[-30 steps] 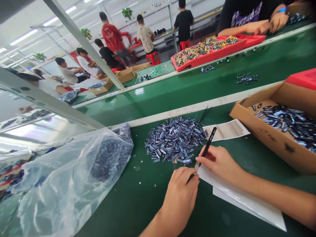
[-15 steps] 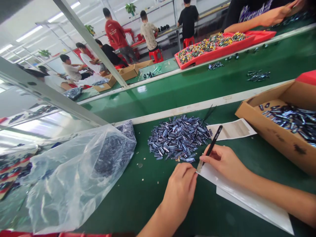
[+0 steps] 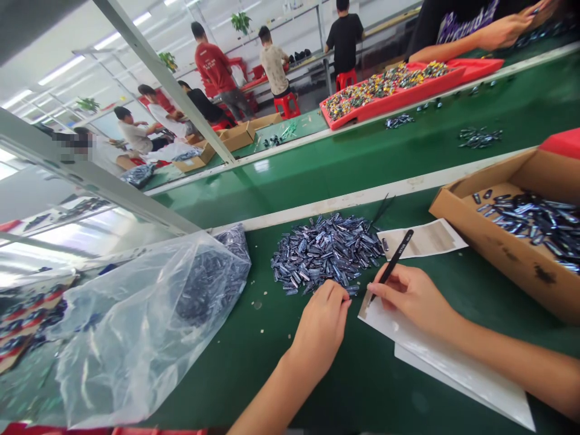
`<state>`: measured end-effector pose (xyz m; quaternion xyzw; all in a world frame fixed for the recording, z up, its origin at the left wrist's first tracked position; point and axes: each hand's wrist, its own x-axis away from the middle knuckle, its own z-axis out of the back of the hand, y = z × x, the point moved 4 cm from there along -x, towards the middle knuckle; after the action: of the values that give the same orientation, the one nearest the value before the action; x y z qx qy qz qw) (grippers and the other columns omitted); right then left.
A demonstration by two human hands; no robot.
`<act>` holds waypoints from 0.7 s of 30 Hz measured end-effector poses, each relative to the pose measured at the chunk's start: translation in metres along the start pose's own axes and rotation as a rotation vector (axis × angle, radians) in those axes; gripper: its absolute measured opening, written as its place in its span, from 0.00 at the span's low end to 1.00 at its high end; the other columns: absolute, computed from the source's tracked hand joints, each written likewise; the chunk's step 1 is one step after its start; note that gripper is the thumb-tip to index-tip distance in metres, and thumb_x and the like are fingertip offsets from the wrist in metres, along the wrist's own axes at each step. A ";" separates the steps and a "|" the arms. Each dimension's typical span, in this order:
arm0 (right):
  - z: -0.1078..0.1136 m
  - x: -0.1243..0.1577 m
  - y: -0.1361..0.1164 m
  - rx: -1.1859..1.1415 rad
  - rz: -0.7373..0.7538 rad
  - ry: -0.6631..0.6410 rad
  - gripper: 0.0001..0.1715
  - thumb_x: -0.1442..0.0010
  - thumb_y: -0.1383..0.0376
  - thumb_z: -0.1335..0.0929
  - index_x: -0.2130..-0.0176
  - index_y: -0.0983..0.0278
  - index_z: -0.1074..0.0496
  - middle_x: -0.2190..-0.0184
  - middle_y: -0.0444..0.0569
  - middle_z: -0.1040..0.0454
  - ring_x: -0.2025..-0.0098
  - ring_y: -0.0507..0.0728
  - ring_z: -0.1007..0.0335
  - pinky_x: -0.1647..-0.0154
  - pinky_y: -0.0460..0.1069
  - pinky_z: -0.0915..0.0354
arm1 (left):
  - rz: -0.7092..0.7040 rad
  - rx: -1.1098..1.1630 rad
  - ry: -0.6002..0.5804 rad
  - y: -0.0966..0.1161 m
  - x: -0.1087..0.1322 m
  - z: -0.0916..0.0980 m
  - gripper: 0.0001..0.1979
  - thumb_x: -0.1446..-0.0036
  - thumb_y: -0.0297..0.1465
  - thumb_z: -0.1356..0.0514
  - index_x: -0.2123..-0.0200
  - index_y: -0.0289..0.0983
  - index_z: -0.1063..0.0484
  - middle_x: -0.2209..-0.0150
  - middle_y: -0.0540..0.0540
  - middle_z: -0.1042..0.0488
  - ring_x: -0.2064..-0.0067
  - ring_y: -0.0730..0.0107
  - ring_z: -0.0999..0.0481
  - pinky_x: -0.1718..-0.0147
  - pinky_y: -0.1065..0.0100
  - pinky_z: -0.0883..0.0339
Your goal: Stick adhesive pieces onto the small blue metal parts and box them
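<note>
My right hand (image 3: 414,296) grips black tweezers (image 3: 396,257) like a pen. Their lower end reaches the near-left end of a white sheet (image 3: 435,338), beside a greyish strip there, and this hand rests over the sheet. My left hand (image 3: 321,320) is at the front edge of a pile of small, shiny dark-blue pieces (image 3: 326,248). Its thumb and fingers are pressed together; whatever lies between them is hidden. Behind the tweezers lies a white backing strip (image 3: 426,238) with a greyish band.
On the left a clear plastic bag (image 3: 131,338) holds more dark pieces. A cardboard box (image 3: 493,254) of similar pieces stands at right. Beyond a pale rail runs a green belt (image 3: 290,175); across it are a red tray (image 3: 357,115) of small colourful parts and a co-worker's hands (image 3: 507,30).
My left hand has left the sheet's end and moved left and up to the pile's edge. The right hand with the tweezers has stayed almost in place.
</note>
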<state>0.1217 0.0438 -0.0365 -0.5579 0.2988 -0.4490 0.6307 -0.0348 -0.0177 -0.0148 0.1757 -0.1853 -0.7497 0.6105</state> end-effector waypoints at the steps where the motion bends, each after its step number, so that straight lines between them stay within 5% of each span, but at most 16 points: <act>1: 0.000 0.000 -0.001 -0.042 -0.015 0.000 0.12 0.44 0.59 0.32 0.74 0.63 0.32 0.82 0.42 0.30 0.78 0.53 0.34 0.74 0.48 0.38 | -0.028 0.002 0.010 0.001 0.000 0.000 0.07 0.39 0.22 0.50 0.66 0.34 0.34 0.64 0.45 0.31 0.63 0.68 0.31 0.63 0.64 0.31; 9: 0.003 -0.001 -0.001 -0.194 -0.036 -0.004 0.12 0.46 0.59 0.30 0.73 0.64 0.31 0.76 0.46 0.25 0.72 0.55 0.28 0.68 0.50 0.32 | -0.313 -0.095 0.068 0.006 0.003 -0.003 0.06 0.40 0.22 0.49 0.65 0.34 0.33 0.66 0.46 0.29 0.64 0.67 0.29 0.64 0.65 0.31; 14: 0.005 -0.001 -0.001 -0.228 -0.061 0.014 0.12 0.46 0.58 0.29 0.72 0.64 0.31 0.76 0.47 0.25 0.72 0.55 0.27 0.68 0.50 0.31 | -0.366 -0.122 0.056 0.006 0.005 -0.001 0.15 0.39 0.22 0.49 0.49 0.32 0.34 0.62 0.44 0.27 0.62 0.67 0.28 0.61 0.65 0.29; 17: 0.007 -0.001 -0.002 -0.284 -0.090 0.045 0.13 0.48 0.58 0.28 0.73 0.64 0.30 0.76 0.46 0.25 0.73 0.54 0.27 0.69 0.49 0.31 | -0.376 -0.074 0.102 0.005 0.004 0.000 0.13 0.40 0.22 0.49 0.57 0.35 0.28 0.61 0.44 0.28 0.61 0.70 0.28 0.63 0.69 0.30; 21: 0.010 -0.003 -0.002 -0.363 -0.115 0.074 0.15 0.51 0.57 0.26 0.73 0.64 0.29 0.76 0.45 0.24 0.73 0.54 0.27 0.68 0.48 0.31 | -0.377 -0.101 0.325 0.006 0.003 0.009 0.10 0.43 0.23 0.44 0.65 0.38 0.24 0.66 0.45 0.30 0.66 0.72 0.30 0.69 0.72 0.33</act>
<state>0.1286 0.0503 -0.0333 -0.6618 0.3656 -0.4432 0.4816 -0.0352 -0.0214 -0.0042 0.2944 -0.0110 -0.8206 0.4898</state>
